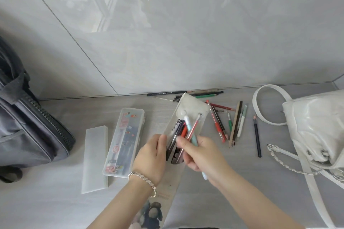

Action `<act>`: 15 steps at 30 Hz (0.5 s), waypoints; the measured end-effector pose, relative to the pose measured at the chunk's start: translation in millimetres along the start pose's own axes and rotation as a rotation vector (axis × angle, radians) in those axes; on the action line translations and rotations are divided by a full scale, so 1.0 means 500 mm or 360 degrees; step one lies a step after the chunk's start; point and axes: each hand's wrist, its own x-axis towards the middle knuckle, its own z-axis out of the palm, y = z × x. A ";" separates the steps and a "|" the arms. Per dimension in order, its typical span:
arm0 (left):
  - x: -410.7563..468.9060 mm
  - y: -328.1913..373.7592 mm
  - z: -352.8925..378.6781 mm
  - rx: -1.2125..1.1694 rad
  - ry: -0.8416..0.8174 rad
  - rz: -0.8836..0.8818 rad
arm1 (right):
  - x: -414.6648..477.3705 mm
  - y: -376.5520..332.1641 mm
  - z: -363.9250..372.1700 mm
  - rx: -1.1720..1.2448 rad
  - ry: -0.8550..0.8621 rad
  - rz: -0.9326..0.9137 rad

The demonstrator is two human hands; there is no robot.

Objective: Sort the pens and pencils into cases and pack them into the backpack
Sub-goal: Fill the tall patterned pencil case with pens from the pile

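The left hand [151, 156] grips a translucent pouch [188, 117], flap open; the right hand [198, 151] pinches two pens [191, 130] at its mouth.

backpack [28, 126] left, cases [123, 143] centre, loose pencils [236, 122] right

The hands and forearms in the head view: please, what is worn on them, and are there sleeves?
Both forearms are bare, with no sleeves in view. The left hand has a silver chain bracelet of flat links around its wrist. The right hand shows no bracelet, watch or glove. I see no rings on the visible fingers.
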 end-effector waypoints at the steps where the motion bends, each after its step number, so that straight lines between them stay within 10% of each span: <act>1: -0.001 0.001 0.000 0.0008 0.0004 -0.0006 | -0.003 0.008 0.005 -0.0109 -0.0064 0.0042; 10: 0.002 -0.006 -0.005 0.0013 -0.0028 -0.0050 | 0.014 -0.011 -0.029 -0.0156 0.0622 -0.0574; 15: -0.001 -0.012 -0.002 0.0062 -0.0084 -0.0076 | 0.016 -0.043 -0.025 0.0390 0.0406 -0.0763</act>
